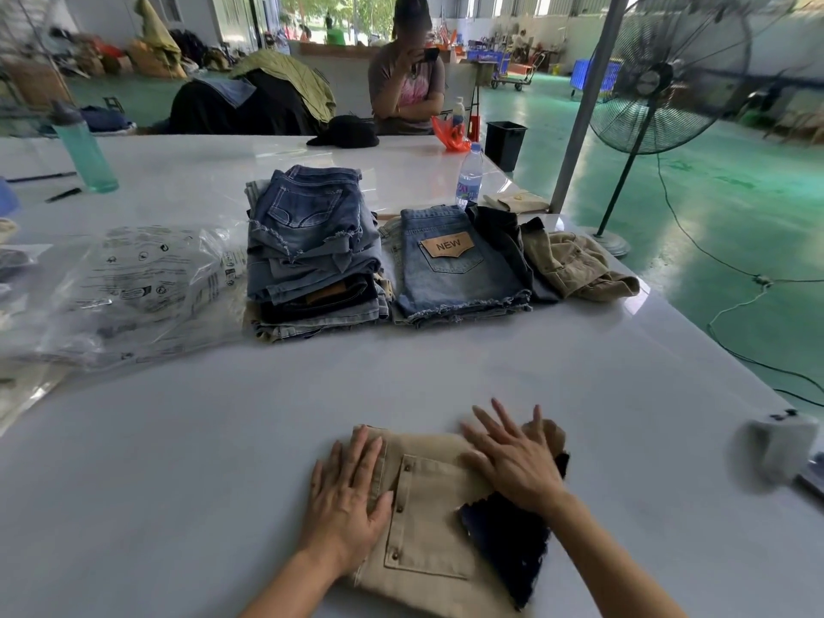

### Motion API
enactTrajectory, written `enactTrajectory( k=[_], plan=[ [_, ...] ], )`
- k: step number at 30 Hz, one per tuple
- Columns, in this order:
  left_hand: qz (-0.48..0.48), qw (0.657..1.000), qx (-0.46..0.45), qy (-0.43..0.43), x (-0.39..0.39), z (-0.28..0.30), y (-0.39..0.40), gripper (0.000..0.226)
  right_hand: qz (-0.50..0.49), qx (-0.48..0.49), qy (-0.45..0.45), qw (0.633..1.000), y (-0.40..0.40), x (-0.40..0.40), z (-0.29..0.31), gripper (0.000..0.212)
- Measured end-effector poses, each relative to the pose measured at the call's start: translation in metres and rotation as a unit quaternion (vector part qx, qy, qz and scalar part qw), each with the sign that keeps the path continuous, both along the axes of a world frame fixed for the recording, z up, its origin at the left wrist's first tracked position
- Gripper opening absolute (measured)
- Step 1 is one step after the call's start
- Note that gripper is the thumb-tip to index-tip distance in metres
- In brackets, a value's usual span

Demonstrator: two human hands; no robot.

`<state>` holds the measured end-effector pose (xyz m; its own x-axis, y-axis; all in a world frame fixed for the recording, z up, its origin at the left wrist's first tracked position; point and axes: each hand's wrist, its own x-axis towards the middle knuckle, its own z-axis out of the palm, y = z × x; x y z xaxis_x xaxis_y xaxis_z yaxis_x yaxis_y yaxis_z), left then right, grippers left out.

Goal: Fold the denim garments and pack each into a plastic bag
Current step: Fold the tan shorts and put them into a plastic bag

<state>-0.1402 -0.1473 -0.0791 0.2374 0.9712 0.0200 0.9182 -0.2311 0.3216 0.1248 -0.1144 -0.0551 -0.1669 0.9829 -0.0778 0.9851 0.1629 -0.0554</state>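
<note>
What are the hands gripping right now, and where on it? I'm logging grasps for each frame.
Nothing is gripped. The left hand and right hand lie flat, fingers straight, pressing the folded tan shorts on the table.

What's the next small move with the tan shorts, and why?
Probably reach the left hand to the plastic bags at the left and take one. The tan shorts already lie folded and flat under both open palms, right hand included, and no bag is near them yet. One more smoothing pass is possible first.
</note>
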Motion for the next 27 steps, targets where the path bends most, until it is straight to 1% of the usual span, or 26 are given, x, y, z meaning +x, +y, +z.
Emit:
enactTrajectory(
  k=[1, 2, 4, 5, 6, 7, 8, 9, 10, 11, 12, 13, 14, 15, 16, 17, 18, 20, 22, 24, 25, 26, 27],
  plan=[
    [0.003, 1.000, -0.002, -0.006, 0.000, -0.001, 0.001, 0.086, -0.041, -0.034, -0.028, 0.998, 0.003, 0.018, -0.003, 0.057],
    [0.004, 1.000, -0.008, -0.003, 0.000, -0.001, 0.001, 0.085, -0.113, -0.063, -0.024, 0.991, 0.005, 0.037, 0.000, 0.054],
    [0.003, 1.000, -0.016, 0.021, 0.000, -0.002, 0.000, 0.081, -0.286, -0.076, 0.059, 0.954, 0.010, 0.066, 0.015, 0.057],
    [0.007, 0.999, -0.020, 0.031, -0.001, -0.002, 0.000, 0.079, -0.333, -0.066, 0.084, 0.937, 0.011, 0.068, 0.021, 0.060],
    [0.011, 0.999, -0.027, 0.043, -0.001, -0.002, 0.001, 0.078, -0.326, -0.041, 0.073, 0.942, 0.009, 0.061, 0.024, 0.063],
    [0.013, 0.998, -0.034, 0.056, 0.000, -0.001, 0.002, 0.077, -0.269, -0.007, 0.043, 0.962, 0.005, 0.044, 0.022, 0.064],
    [0.015, 0.996, -0.039, 0.073, 0.001, 0.004, 0.002, 0.076, -0.181, 0.014, 0.029, 0.983, -0.002, 0.022, 0.017, 0.064],
    [0.023, 0.995, -0.043, 0.090, 0.005, 0.009, 0.000, 0.075, -0.091, 0.017, 0.034, 0.995, -0.012, 0.001, 0.008, 0.062],
    [0.034, 0.993, -0.032, 0.105, 0.010, 0.015, -0.003, 0.075, -0.023, 0.005, 0.028, 0.999, -0.022, -0.017, 0.000, 0.059],
    [0.034, 0.993, 0.003, 0.114, 0.015, 0.021, -0.007, 0.075, 0.012, -0.012, 0.021, 1.000, -0.030, -0.029, -0.008, 0.057],
    [0.024, 0.993, 0.043, 0.111, 0.019, 0.028, -0.015, 0.074, 0.011, -0.028, 0.026, 0.999, -0.034, -0.035, -0.012, 0.055],
    [0.004, 0.995, 0.048, 0.090, 0.022, 0.029, -0.023, 0.076, -0.009, -0.041, 0.030, 0.999, -0.035, -0.036, -0.014, 0.054],
    [-0.027, 0.997, 0.031, 0.072, 0.024, 0.028, -0.031, 0.082, -0.034, -0.045, 0.031, 0.998, -0.034, -0.036, -0.013, 0.055],
    [-0.057, 0.995, 0.016, 0.082, 0.025, 0.026, -0.038, 0.091, -0.060, -0.043, 0.028, 0.997, -0.032, -0.036, -0.012, 0.056],
    [-0.084, 0.990, -0.001, 0.113, 0.024, 0.024, -0.042, 0.101, -0.084, -0.043, 0.023, 0.995, -0.031, -0.038, -0.012, 0.056],
    [-0.107, 0.985, 0.000, 0.138, 0.020, 0.020, -0.041, 0.106, -0.106, -0.047, 0.020, 0.993, -0.028, -0.044, -0.010, 0.056],
    [-0.119, 0.979, 0.000, 0.166, 0.014, 0.022, -0.037, 0.105, -0.128, -0.051, 0.027, 0.990, -0.025, -0.052, -0.008, 0.056],
    [-0.129, 0.972, -0.022, 0.196, 0.008, 0.033, -0.022, 0.094, -0.145, -0.049, 0.070, 0.986, -0.017, -0.074, 0.001, 0.056],
    [-0.156, 0.967, -0.049, 0.197, 0.000, 0.038, -0.008, 0.090, -0.106, -0.026, 0.089, 0.990, -0.009, -0.095, 0.009, 0.057],
    [-0.200, 0.967, -0.074, 0.142, -0.009, 0.035, 0.010, 0.081, -0.063, -0.015, 0.082, 0.995, -0.001, -0.109, 0.011, 0.056],
    [-0.221, 0.969, -0.054, 0.099, -0.016, 0.036, 0.016, 0.071, -0.062, -0.019, 0.083, 0.994, 0.001, -0.113, 0.009, 0.056],
    [-0.235, 0.971, -0.010, 0.051, -0.028, 0.038, 0.022, 0.057, -0.070, -0.020, 0.084, 0.994, 0.002, -0.116, 0.005, 0.056],
    [-0.236, 0.970, 0.053, 0.013, -0.042, 0.041, 0.031, 0.043, -0.081, -0.013, 0.083, 0.993, 0.001, -0.117, 0.001, 0.056]
  ],
)
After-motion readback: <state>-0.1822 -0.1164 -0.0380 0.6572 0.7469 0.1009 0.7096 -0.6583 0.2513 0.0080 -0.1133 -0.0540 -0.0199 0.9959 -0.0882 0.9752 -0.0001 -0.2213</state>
